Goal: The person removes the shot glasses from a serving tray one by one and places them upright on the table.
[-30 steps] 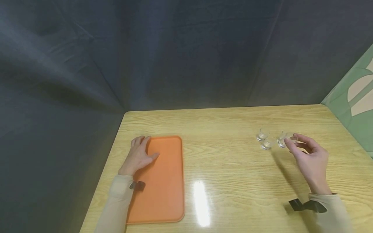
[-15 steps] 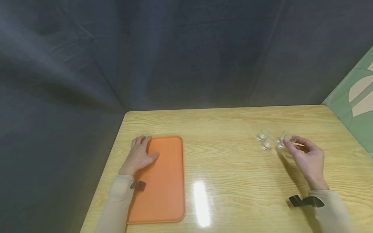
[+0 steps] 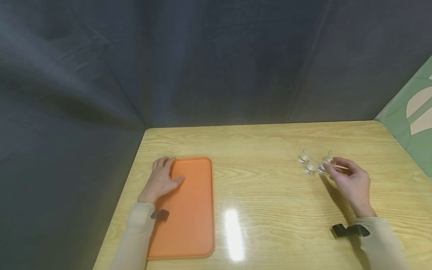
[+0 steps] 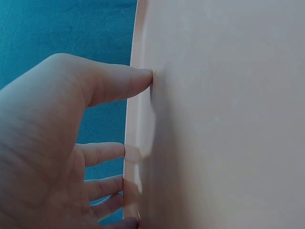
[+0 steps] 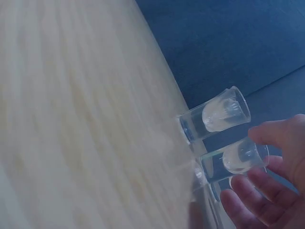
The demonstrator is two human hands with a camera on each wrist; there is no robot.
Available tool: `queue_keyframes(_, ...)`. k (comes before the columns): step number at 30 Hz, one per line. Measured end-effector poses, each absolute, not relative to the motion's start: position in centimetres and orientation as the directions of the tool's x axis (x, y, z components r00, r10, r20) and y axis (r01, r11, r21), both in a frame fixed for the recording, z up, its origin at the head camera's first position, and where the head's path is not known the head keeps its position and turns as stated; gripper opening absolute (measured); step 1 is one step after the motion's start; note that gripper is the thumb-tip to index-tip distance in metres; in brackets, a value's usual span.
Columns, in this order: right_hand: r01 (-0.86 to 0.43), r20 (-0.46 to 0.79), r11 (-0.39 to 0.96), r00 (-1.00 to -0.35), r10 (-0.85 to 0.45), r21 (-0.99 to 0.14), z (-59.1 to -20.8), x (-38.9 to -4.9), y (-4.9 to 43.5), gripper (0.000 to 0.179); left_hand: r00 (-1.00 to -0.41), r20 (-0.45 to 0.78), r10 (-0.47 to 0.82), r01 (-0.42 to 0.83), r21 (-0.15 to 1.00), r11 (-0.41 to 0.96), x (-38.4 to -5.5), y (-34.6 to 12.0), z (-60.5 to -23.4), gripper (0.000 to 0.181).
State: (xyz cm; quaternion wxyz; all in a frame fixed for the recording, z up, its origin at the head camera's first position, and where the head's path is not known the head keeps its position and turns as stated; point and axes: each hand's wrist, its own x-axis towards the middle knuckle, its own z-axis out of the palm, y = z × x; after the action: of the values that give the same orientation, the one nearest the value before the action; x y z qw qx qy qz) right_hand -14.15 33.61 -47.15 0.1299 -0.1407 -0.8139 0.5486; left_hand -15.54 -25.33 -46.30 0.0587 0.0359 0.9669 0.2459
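On the left of the head view lies an orange tray [image 3: 185, 210]. My left hand [image 3: 160, 182] rests at its far left corner, thumb spread over the inside of the rim and fingertips along the outer edge. In the left wrist view these fingers [image 4: 102, 152] look fairly straight. My right hand [image 3: 351, 182] pinches a clear shot glass [image 5: 238, 157] near its rim between thumb and fingers. The glass stands upright, partly hidden by the fingertips. Beside it is another shot glass [image 5: 224, 114], and more shot glasses [image 3: 305, 156] sit close by to the left.
The wooden table [image 3: 263, 195] runs between tray and glasses, with a bright glare near its front. A dark curtain [image 3: 236, 67] hangs behind the table and along its left side. Green patterned fabric [image 3: 411, 123] borders the right side.
My right hand has moved left and slightly lower with the shot glass, bringing it up against the other glasses. The left hand and the tray have stayed in place.
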Motion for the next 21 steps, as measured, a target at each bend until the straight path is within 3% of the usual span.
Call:
queue_keyframes(15, 0.055, 0.085, 0.351, -0.924, 0.372, -0.935, -47.44, -13.80, 32.92, 0.027, -0.990, -0.101, 0.100, 0.039, 0.483, 0.875, -15.75, -25.28, -46.19, 0.088)
queue_keyframes(21, 0.059, 0.110, 0.420, -0.924, 0.367, -0.906, -47.31, -13.61, 33.02, 0.029, -0.991, -0.098, 0.096, 0.035, 0.497, 0.867, -15.58, -25.28, -46.31, 0.088)
